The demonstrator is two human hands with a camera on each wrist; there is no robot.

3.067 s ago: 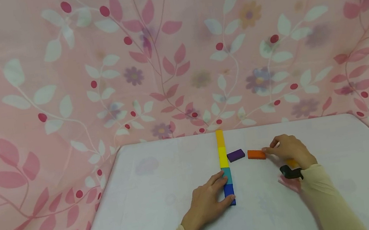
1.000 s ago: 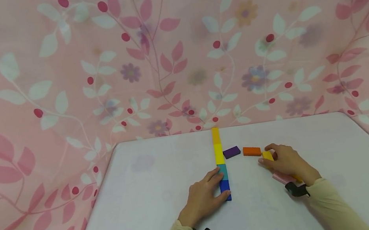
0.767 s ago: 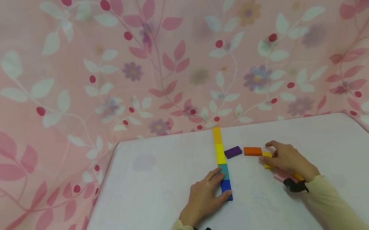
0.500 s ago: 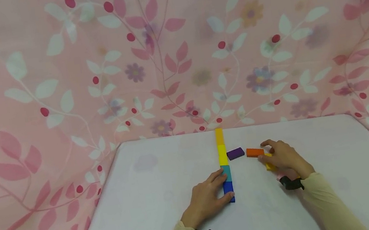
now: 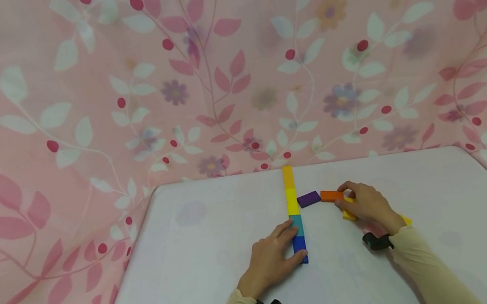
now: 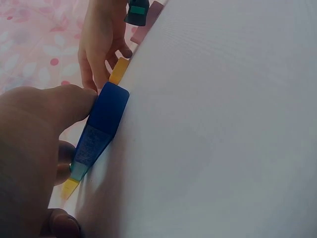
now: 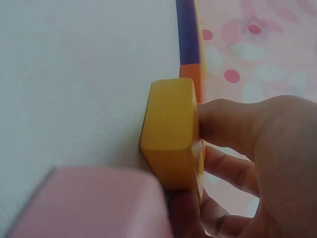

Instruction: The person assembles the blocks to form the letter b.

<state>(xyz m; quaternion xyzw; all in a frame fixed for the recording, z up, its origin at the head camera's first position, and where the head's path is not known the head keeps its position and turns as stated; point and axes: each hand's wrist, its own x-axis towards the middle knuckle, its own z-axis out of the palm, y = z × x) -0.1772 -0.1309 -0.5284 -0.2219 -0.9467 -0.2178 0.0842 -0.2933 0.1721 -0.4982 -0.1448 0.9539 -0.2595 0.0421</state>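
In the head view my left hand (image 5: pixel 271 261) rests along a straight column of blocks. Its fingertips touch the teal block (image 5: pixel 297 224) and its thumb the dark blue block (image 5: pixel 299 246). Beyond them in line lie a yellow block (image 5: pixel 292 201) and an amber block (image 5: pixel 288 177). To the right, a purple block (image 5: pixel 309 199) and an orange block (image 5: pixel 331 195) form a row. My right hand (image 5: pixel 367 204) holds another yellow block (image 7: pixel 171 116) between thumb and fingers, at the orange block's right end. My fingers partly hide that contact.
A pink block (image 7: pixel 94 206) lies under my right wrist. Beside that wrist another yellow piece (image 5: pixel 407 220) shows, mostly covered. All rests on a white-covered table (image 5: pixel 208 231), with a pink floral curtain (image 5: pixel 213 72) behind its far edge.
My right hand left the orange block, took hold of a yellow block and moved it left against it. The orange block shifted slightly left to the purple one. My left hand stayed put.
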